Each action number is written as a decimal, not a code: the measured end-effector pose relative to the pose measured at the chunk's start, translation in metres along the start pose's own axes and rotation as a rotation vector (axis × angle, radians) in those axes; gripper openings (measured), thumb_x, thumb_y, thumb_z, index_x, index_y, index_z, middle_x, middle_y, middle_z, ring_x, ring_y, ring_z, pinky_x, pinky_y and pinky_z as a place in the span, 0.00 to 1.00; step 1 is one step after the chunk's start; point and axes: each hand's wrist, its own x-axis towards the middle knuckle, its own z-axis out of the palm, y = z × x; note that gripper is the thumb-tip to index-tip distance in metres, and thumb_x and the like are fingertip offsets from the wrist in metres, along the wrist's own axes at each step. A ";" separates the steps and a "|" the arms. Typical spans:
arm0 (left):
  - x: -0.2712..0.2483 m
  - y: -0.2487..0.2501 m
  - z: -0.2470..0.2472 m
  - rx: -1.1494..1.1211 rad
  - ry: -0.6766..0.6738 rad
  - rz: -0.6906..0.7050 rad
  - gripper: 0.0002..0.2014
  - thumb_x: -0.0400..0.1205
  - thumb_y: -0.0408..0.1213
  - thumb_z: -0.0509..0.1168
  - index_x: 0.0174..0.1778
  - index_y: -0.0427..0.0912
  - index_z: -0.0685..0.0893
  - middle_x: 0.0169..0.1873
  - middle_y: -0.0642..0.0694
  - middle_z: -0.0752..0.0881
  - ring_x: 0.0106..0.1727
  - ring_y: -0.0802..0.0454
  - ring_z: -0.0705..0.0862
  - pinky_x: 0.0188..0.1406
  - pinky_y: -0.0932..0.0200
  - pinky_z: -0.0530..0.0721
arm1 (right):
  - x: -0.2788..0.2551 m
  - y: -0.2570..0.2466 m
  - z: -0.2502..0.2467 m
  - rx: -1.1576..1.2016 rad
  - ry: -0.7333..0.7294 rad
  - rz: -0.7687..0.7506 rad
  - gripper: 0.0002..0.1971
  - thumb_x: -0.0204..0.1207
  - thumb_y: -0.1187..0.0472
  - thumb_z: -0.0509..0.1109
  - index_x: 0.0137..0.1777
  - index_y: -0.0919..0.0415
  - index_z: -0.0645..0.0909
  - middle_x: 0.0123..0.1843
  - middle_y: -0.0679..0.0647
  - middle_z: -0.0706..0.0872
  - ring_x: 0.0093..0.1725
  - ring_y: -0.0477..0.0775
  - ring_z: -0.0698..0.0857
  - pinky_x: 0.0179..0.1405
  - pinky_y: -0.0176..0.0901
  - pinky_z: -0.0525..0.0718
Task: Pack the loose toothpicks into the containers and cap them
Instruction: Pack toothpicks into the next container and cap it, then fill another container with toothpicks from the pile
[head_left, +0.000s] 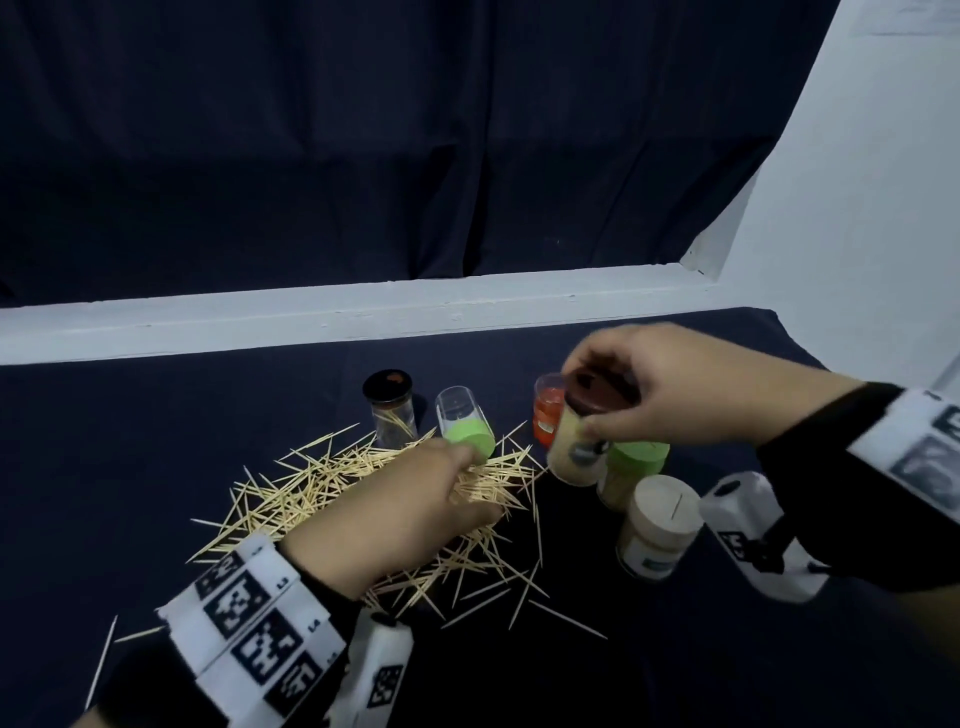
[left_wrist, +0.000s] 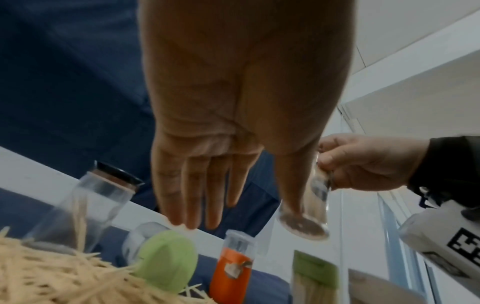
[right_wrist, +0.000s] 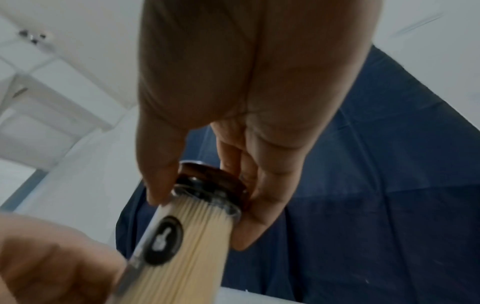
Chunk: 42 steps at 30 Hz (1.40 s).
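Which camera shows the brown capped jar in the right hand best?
The right wrist view: brown-capped jar, packed with toothpicks, fills it. Head view shows it smaller; left wrist view shows mainly its base.

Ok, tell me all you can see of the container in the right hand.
The brown-capped container is a clear cylinder packed full of pale toothpicks standing lengthwise, with a dark oval label on its side. Its cap is dark brown and seated on top. The right hand grips it around the cap and neck, lifted off the cloth and tilted, above the green-capped jar.
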 end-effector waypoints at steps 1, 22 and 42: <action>-0.001 -0.004 0.003 0.049 -0.051 -0.009 0.27 0.79 0.56 0.66 0.74 0.54 0.71 0.71 0.53 0.73 0.70 0.56 0.72 0.70 0.61 0.69 | 0.002 0.003 0.005 -0.067 -0.039 0.000 0.21 0.65 0.49 0.79 0.57 0.43 0.78 0.53 0.40 0.81 0.51 0.42 0.81 0.51 0.37 0.80; 0.000 -0.046 -0.031 -0.037 0.156 -0.231 0.19 0.76 0.54 0.70 0.60 0.53 0.77 0.57 0.54 0.78 0.55 0.57 0.78 0.56 0.61 0.76 | -0.022 -0.027 0.051 -0.159 -0.089 -0.127 0.22 0.78 0.45 0.66 0.70 0.44 0.69 0.67 0.41 0.70 0.68 0.40 0.66 0.65 0.31 0.65; 0.055 -0.081 -0.014 -0.375 0.564 -0.276 0.21 0.69 0.40 0.79 0.55 0.45 0.79 0.48 0.50 0.85 0.49 0.52 0.83 0.48 0.60 0.77 | -0.044 -0.038 0.129 -0.216 -0.359 0.194 0.16 0.80 0.65 0.61 0.67 0.67 0.71 0.68 0.64 0.69 0.65 0.62 0.73 0.51 0.48 0.72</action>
